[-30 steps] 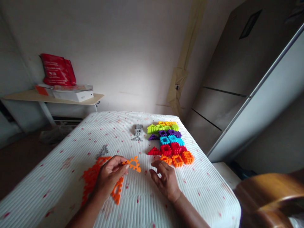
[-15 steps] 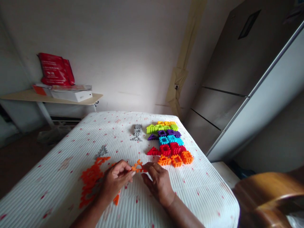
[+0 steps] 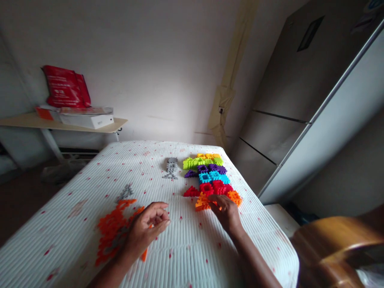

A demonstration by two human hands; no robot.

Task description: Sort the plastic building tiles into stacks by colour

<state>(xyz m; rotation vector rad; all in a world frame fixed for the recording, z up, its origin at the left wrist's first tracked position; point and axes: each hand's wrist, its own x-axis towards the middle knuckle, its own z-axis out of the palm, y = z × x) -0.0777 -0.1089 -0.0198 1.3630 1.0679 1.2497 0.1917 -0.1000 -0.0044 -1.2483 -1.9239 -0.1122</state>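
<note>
On the white spotted tablecloth (image 3: 186,256), my right hand (image 3: 226,212) reaches forward and its fingertips pinch an orange plastic piece (image 3: 201,202) at the near end of a stack of coloured interlocking blocks. That stack runs away from me in rows: orange (image 3: 234,196), red (image 3: 210,187), blue (image 3: 214,176), purple (image 3: 210,169), lime green (image 3: 198,162). My left hand (image 3: 147,230) rests loosely curled and holds nothing, beside a loose heap of flat orange pieces (image 3: 109,230).
Two grey pieces lie apart, one at mid table (image 3: 171,168), one smaller at the left (image 3: 124,193). A grey fridge (image 3: 300,112) stands to the right, and a wooden chair back (image 3: 339,244) is at the lower right. A wall shelf (image 3: 75,125) carries a red bag (image 3: 64,87).
My left hand passed the orange piece to my right hand. The right hand then carried it forward to the orange end of the block stack, and the left hand stayed back with nothing in it.
</note>
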